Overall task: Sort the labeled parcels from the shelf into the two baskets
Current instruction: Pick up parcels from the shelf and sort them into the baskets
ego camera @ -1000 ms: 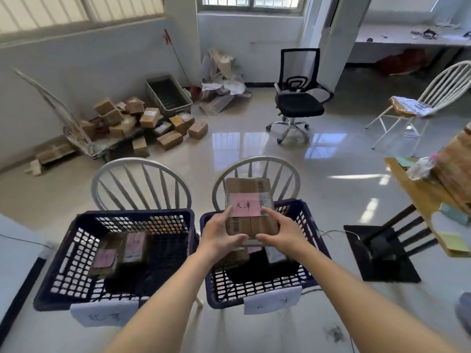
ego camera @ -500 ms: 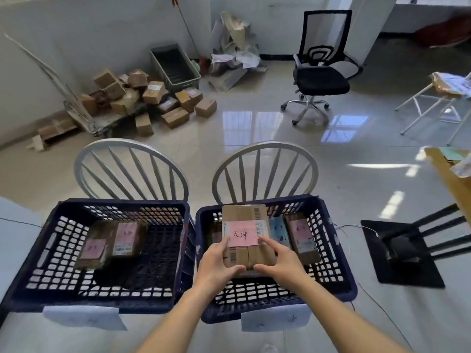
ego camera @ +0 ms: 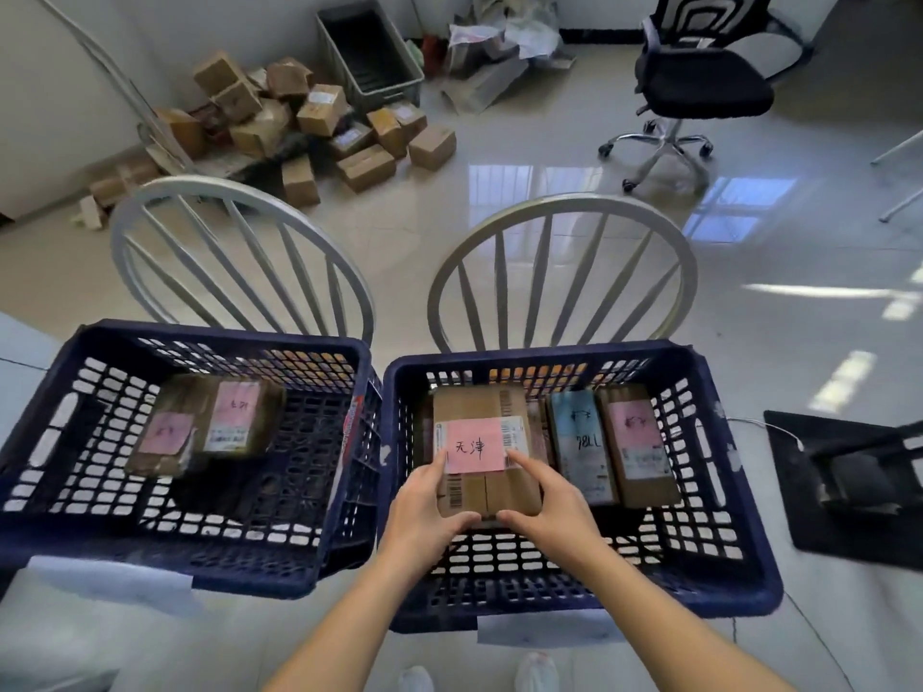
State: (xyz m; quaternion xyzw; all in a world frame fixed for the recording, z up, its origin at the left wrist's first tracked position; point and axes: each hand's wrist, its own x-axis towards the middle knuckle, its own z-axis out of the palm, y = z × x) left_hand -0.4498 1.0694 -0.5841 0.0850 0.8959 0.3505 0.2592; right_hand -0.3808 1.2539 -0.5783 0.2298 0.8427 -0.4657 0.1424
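A brown cardboard parcel with a pink label (ego camera: 482, 447) was gripped by the left hand (ego camera: 427, 511) and right hand (ego camera: 549, 506) inside the right dark blue plastic basket (ego camera: 739, 556).

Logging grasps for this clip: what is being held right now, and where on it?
A cardboard parcel with a pink label, gripped at its near end by the left hand and right hand, inside the right basket.

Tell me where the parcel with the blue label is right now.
In the head view, the blue-label parcel lies in the right basket, between the pink-label parcel that both hands hold and another pink-label parcel to its right.
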